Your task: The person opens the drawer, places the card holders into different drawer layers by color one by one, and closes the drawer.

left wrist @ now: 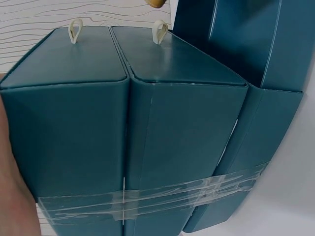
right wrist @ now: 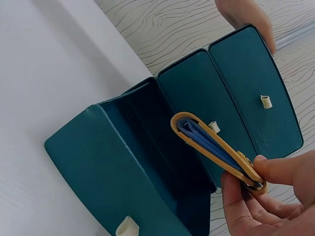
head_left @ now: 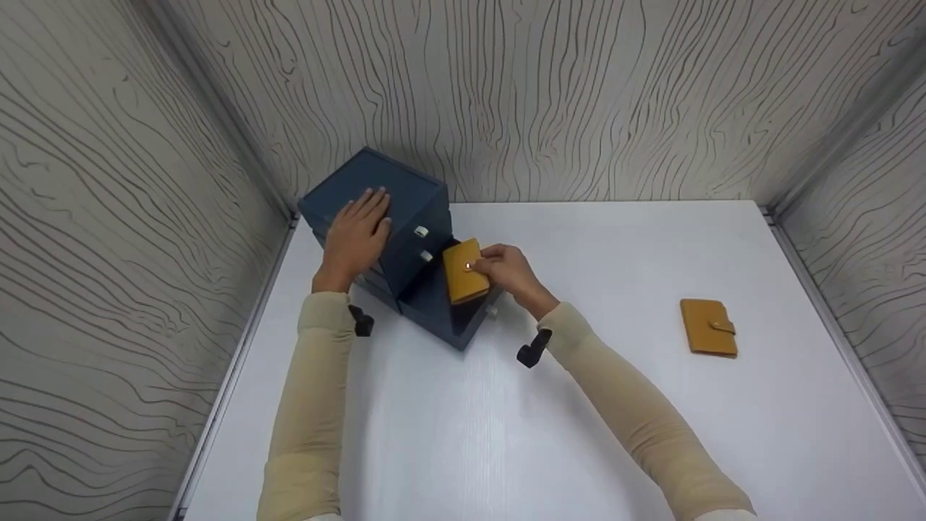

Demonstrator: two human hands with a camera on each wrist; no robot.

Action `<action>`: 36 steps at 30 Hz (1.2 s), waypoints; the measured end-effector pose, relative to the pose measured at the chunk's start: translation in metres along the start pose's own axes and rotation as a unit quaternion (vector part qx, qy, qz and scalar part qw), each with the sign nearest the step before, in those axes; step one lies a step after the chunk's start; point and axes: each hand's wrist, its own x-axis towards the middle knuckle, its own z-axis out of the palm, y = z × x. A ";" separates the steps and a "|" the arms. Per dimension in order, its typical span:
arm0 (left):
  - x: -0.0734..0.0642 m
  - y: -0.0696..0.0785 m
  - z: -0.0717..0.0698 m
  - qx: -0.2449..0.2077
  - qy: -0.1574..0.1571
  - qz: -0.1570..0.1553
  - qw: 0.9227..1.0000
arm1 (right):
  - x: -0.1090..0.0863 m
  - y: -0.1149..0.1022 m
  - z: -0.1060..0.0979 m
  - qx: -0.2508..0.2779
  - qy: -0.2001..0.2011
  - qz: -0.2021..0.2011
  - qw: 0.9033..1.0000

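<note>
A dark teal three-drawer box (head_left: pixel 376 181) stands at the back left of the white table. Its bottom drawer (right wrist: pixel 98 157) is pulled out, while the upper two are closed. My left hand (head_left: pixel 356 235) lies flat on the box's top, fingers straight. Between thumb and fingers, my right hand (head_left: pixel 510 271) pinches a mustard-yellow snap wallet (head_left: pixel 463 271) by its clasp edge, above the open drawer. Seen edge-on in the right wrist view, the wallet (right wrist: pixel 216 150) shows blue inner sleeves. The drawer's far inside is partly hidden by the wallet.
A second yellow snap wallet (head_left: pixel 707 328) lies on the table (head_left: pixel 615 434) at the right. Pale loop pulls (left wrist: pixel 160 32) stick out from the drawer fronts. Clear tape (left wrist: pixel 130 204) wraps the box's side. Wood-patterned walls (head_left: pixel 542 101) close in the back and both sides.
</note>
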 end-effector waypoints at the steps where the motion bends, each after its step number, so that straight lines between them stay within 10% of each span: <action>1: 0.000 0.000 0.000 0.000 0.001 -0.001 1.000 | 0.000 0.000 0.001 0.002 -0.003 -0.003 1.000; 36: 0.001 -0.002 0.000 0.000 -0.001 0.006 1.000 | 0.007 0.012 0.039 -0.002 -0.026 0.011 1.000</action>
